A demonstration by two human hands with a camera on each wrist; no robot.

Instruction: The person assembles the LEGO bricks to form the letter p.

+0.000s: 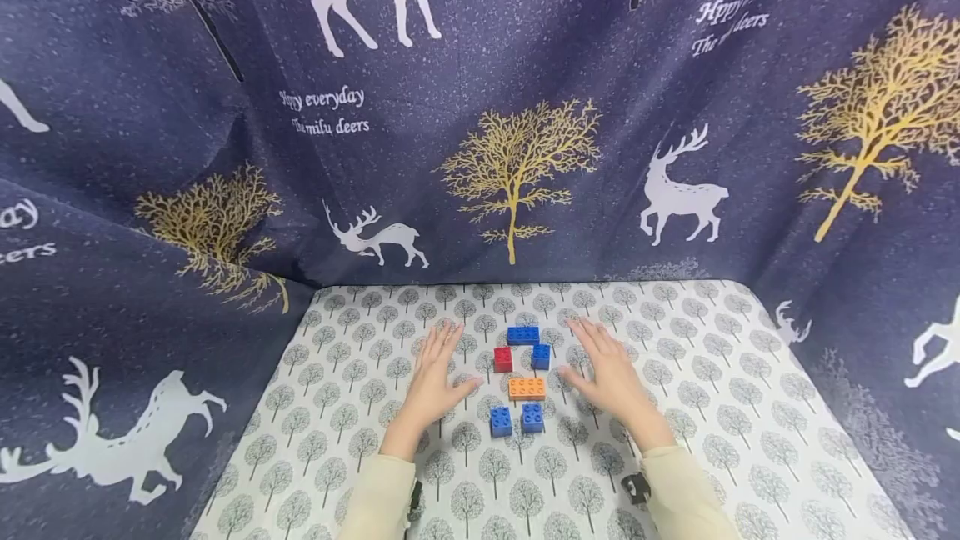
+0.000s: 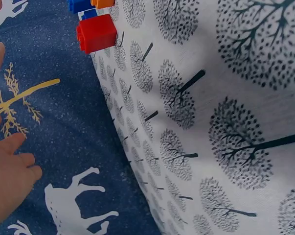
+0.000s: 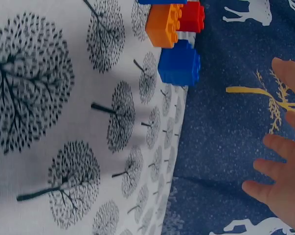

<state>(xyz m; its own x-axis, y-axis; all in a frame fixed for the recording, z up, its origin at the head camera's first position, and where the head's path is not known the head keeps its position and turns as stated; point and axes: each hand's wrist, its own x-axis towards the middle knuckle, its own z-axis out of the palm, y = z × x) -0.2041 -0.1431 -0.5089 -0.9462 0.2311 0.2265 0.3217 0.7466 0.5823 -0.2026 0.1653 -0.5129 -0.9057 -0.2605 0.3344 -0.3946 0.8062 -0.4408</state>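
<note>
Several bricks lie between the two hands in the head view: a long blue brick (image 1: 522, 335) farthest back, a red brick (image 1: 502, 359) and a small blue brick (image 1: 541, 357) in front of it, a long orange brick (image 1: 527, 389), and two small blue bricks (image 1: 501, 421) nearest. The left hand (image 1: 433, 382) is left of them, fingers spread, holding nothing. On the other side the right hand (image 1: 609, 377) has its fingers spread too and touches no brick. The left wrist view shows the red brick (image 2: 97, 33); the right wrist view shows the orange brick (image 3: 163, 25).
A white cloth with printed trees (image 1: 525, 490) covers the table. Behind and beside it hangs a dark blue curtain (image 1: 480, 65) with deer and golden trees. Black wrist devices (image 1: 636, 488) show at the sleeves.
</note>
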